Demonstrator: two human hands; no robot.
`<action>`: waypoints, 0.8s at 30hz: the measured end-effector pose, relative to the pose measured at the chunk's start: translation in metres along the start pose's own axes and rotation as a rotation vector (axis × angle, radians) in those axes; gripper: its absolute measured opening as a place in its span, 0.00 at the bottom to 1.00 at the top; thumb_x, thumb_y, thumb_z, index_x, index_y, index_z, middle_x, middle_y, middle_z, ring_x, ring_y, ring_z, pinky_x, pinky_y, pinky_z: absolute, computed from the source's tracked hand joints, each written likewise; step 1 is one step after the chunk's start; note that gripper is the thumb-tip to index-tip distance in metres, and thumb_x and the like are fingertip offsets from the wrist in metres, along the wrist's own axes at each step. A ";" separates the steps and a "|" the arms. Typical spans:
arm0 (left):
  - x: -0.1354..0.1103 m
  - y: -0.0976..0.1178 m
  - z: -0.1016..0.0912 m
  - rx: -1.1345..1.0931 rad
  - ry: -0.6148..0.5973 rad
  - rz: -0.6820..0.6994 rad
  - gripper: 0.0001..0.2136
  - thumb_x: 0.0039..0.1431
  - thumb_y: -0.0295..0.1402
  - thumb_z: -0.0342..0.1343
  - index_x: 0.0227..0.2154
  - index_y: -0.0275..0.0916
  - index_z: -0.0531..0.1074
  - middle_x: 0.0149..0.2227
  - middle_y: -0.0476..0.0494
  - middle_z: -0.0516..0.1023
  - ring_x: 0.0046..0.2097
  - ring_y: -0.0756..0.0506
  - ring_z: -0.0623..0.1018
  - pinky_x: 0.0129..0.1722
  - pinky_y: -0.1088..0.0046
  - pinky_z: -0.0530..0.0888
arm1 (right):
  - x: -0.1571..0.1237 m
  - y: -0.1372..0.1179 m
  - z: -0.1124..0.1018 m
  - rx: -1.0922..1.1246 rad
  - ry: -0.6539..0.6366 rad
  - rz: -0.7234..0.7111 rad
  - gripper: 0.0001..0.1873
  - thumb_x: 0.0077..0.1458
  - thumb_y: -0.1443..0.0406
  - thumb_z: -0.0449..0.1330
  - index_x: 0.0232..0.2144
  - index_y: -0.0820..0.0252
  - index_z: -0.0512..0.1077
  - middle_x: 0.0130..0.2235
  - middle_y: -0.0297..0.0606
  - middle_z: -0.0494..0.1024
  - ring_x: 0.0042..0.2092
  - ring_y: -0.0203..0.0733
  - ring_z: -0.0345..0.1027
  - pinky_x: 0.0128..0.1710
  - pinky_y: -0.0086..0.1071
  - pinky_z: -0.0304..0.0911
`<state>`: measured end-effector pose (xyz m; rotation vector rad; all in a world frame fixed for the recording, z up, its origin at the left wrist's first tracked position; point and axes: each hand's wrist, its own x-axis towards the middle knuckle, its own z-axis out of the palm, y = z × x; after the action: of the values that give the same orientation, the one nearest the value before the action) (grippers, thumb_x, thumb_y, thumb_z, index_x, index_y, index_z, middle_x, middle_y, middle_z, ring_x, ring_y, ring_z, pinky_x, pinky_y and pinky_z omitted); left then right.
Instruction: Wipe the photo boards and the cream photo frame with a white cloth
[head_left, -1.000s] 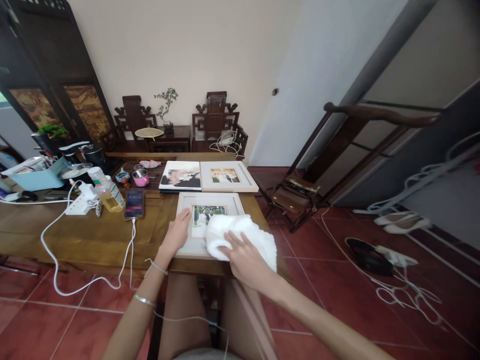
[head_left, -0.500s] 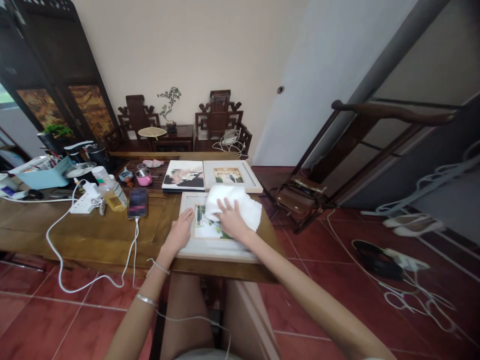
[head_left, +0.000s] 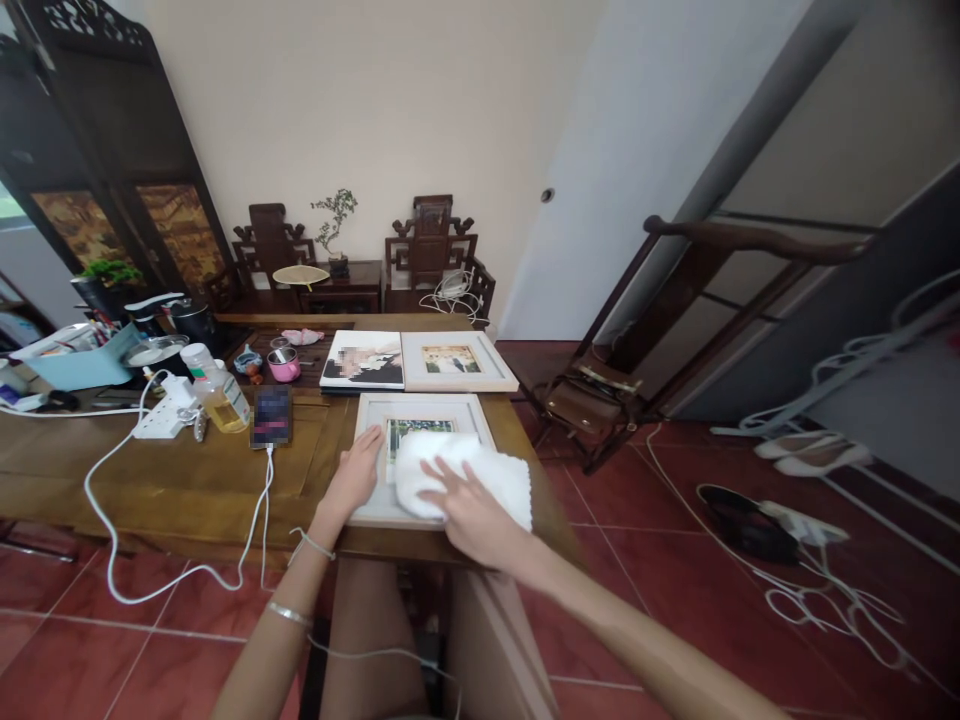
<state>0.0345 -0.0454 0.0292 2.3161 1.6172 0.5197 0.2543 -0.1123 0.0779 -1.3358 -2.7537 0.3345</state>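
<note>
A light wooden picture frame (head_left: 420,400) with a colour photo in it lies flat near the table's front edge. My left hand (head_left: 355,474) rests on the frame's left side, fingers stretched out along it. Over the lower right of the frame, my right hand (head_left: 476,515) presses a white cloth (head_left: 504,474) down, its fingers spread on top. The cloth covers most of the photo, and one corner hangs past the frame's right side. Just behind lies a second picture frame (head_left: 501,366), beside a stack topped by a picture print (head_left: 365,360).
Left on the table (head_left: 172,490) are a phone (head_left: 271,416) with a charging cable, a bottle of yellow liquid (head_left: 222,402), a power strip (head_left: 161,420), a pink cup (head_left: 283,364) and a blue bin (head_left: 94,365). A wooden chair (head_left: 600,400) stands at right.
My right hand has slid the cloth toward me, from the photo's upper part to the lower right of the frame. My left hand stays on the frame's left side.
</note>
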 end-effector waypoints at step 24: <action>-0.002 0.008 -0.005 -0.011 -0.010 -0.030 0.30 0.56 0.17 0.37 0.62 0.38 0.55 0.66 0.39 0.53 0.66 0.43 0.54 0.60 0.50 0.60 | -0.040 -0.021 -0.035 0.164 -0.248 -0.143 0.39 0.37 0.81 0.46 0.52 0.55 0.70 0.65 0.38 0.53 0.67 0.54 0.37 0.60 0.60 0.42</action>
<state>0.0385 -0.0500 0.0370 2.2795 1.6384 0.5083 0.2683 -0.1499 0.1185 -1.1193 -2.9191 0.7443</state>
